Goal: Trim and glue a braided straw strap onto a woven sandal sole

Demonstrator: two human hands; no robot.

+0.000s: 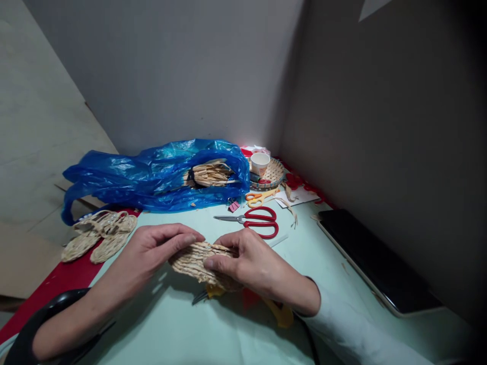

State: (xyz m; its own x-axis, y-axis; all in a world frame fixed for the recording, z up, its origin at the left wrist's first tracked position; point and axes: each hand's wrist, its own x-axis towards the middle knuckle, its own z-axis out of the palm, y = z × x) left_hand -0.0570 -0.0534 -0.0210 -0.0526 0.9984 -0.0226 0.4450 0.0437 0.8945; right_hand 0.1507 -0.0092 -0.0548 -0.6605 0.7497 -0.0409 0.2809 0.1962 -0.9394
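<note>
Both hands grip a braided straw sole [190, 264], a flat piece of pale rows held above the table. My left hand [162, 248] pinches its left end, thumb and fingers along the upper edge. My right hand [238, 256] is closed on the right part, with the thumb pressed on the near face. Under the piece lies a tool with yellow and orange handles [283, 315], mostly hidden by the straw and my right arm. Red-handled scissors [262, 222] rest just beyond my hands.
A blue plastic bag [160, 175] with a tied straw bundle [211, 175] lies at the back. Straw sandals [114, 235] are at the left edge. Behind the scissors are yellow scissors [258, 197], a pink binder clip [233, 205] and a basket [277, 172] with a paper cup [260, 163]. A black tablet-like device [375, 263] is right.
</note>
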